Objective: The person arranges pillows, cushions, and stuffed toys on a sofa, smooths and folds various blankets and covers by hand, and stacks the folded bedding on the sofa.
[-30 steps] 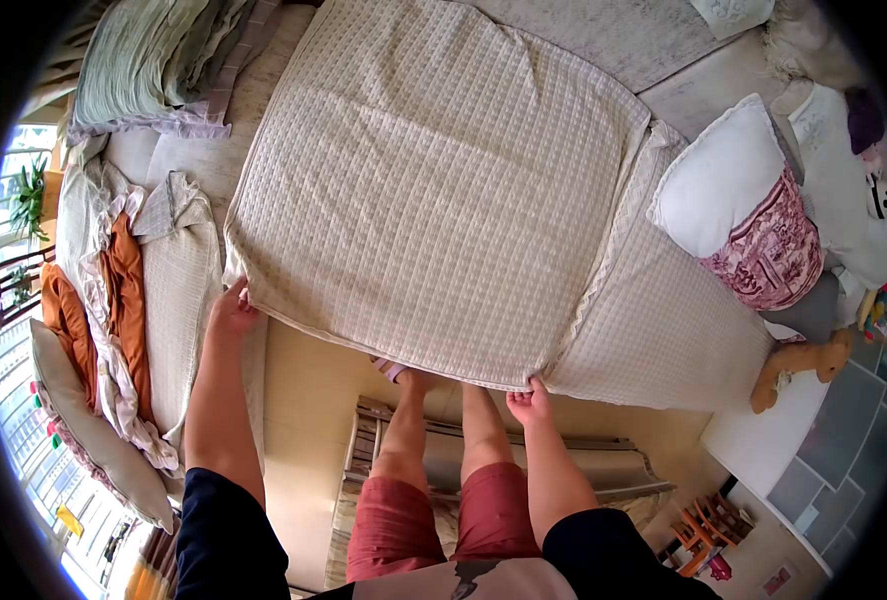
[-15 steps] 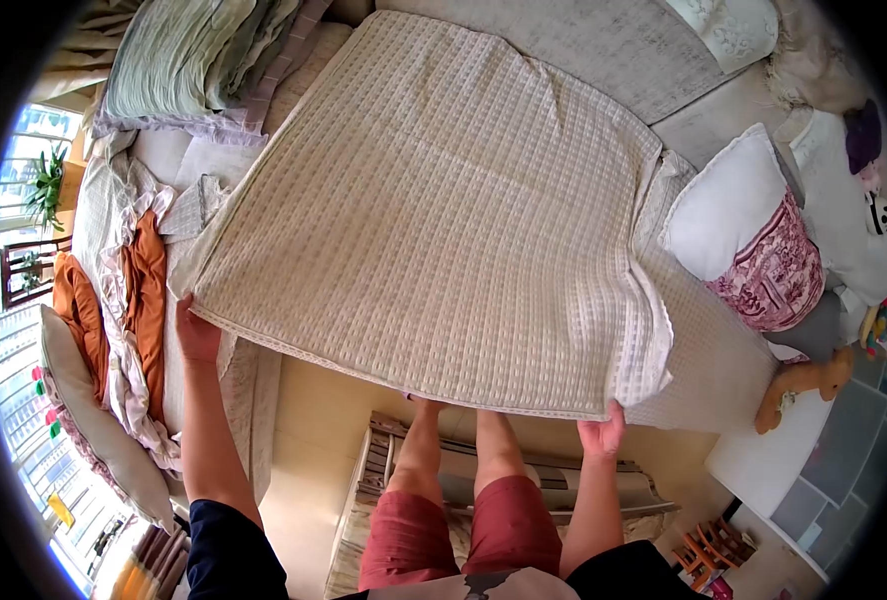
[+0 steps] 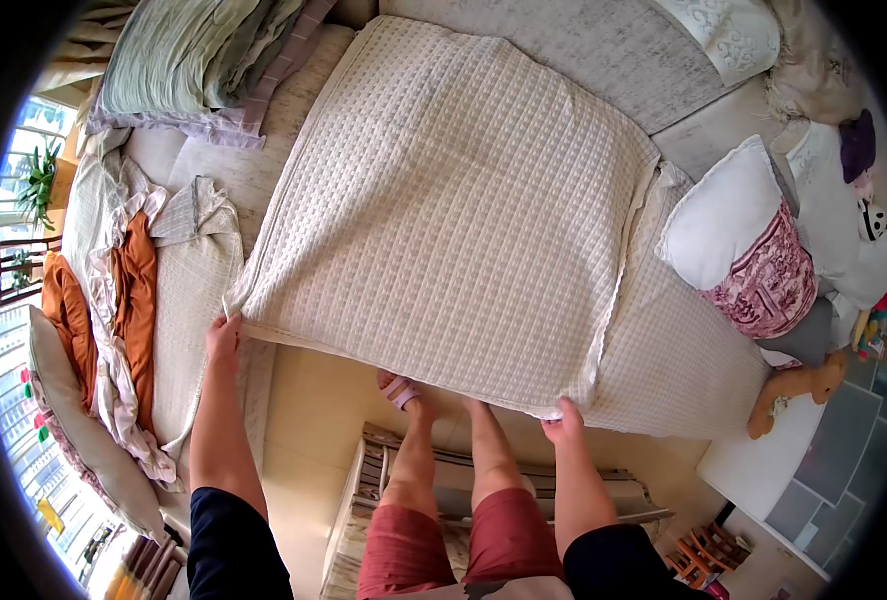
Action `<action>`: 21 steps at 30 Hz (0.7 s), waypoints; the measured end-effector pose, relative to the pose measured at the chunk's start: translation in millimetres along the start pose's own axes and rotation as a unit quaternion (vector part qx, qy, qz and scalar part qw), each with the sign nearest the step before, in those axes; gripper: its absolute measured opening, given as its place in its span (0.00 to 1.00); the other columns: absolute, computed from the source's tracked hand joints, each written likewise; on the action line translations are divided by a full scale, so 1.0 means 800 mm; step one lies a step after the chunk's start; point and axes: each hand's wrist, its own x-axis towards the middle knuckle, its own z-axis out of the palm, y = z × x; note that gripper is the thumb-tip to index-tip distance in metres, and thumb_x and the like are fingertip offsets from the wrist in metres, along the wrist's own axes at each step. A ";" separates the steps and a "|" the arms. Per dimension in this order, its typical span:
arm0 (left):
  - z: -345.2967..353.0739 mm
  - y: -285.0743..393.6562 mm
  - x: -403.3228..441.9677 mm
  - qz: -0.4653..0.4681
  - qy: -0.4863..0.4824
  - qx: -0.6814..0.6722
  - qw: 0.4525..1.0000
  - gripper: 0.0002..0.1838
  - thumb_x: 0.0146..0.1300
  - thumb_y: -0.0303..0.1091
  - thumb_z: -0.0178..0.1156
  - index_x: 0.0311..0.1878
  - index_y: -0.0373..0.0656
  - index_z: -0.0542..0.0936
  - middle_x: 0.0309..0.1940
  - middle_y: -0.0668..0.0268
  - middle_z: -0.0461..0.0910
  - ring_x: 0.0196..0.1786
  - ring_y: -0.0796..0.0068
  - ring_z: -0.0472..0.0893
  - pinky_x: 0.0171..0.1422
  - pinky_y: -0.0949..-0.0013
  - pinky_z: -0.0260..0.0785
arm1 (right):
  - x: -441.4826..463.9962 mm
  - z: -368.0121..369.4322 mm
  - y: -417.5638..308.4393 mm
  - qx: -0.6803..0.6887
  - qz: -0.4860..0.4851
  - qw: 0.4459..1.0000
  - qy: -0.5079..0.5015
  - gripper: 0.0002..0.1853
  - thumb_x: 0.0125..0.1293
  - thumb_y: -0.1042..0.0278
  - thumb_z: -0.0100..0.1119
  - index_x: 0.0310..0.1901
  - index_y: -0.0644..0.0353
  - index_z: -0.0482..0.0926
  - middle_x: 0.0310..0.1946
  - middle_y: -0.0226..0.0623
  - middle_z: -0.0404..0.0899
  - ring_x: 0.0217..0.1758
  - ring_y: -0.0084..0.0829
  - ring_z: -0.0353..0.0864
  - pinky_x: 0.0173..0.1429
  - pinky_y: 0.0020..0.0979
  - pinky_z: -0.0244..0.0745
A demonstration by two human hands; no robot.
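I hold the cream quilted cover (image 3: 453,210) by its near edge. The cover lies over the seat of the grey sofa (image 3: 603,65), its far edge near the backrest.

Left hand (image 3: 224,337): fingers closed, pinching the near left corner. The fabric gathers into a fold that runs away from this grip, which indicates pull at that point.

Right hand (image 3: 563,422): thumb on top, pinching the edge at the near right corner. The fingers beneath are partly hidden.

Purpose of the hold: the two grips are set wide apart, one per corner, apparently so that the front edge stays stretched between them and the panel does not bunch. My arms reach forward and outward to span this width.

Adjacent items: a second cream cover (image 3: 678,345) lies on the seat to the right, alongside the held one. The white and red cushion (image 3: 738,235) sits beyond it, probably put there to stay off the held panel. The folded green textiles (image 3: 168,60) are stacked at the far left, likely for the same reason.

Markings: I find no readable brand, label or lettering. The cushion's red area is a printed pattern.
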 end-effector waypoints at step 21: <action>0.020 -0.002 0.040 0.074 0.077 -0.032 0.994 0.16 0.54 0.37 0.64 0.42 0.39 0.74 0.28 0.69 0.76 0.30 0.76 0.74 0.33 0.71 0.67 | 0.000 -0.012 -0.010 -0.015 0.003 1.000 0.020 0.13 0.63 0.70 0.49 0.50 0.58 0.68 0.51 0.37 0.71 0.54 0.36 0.69 0.53 0.45 0.69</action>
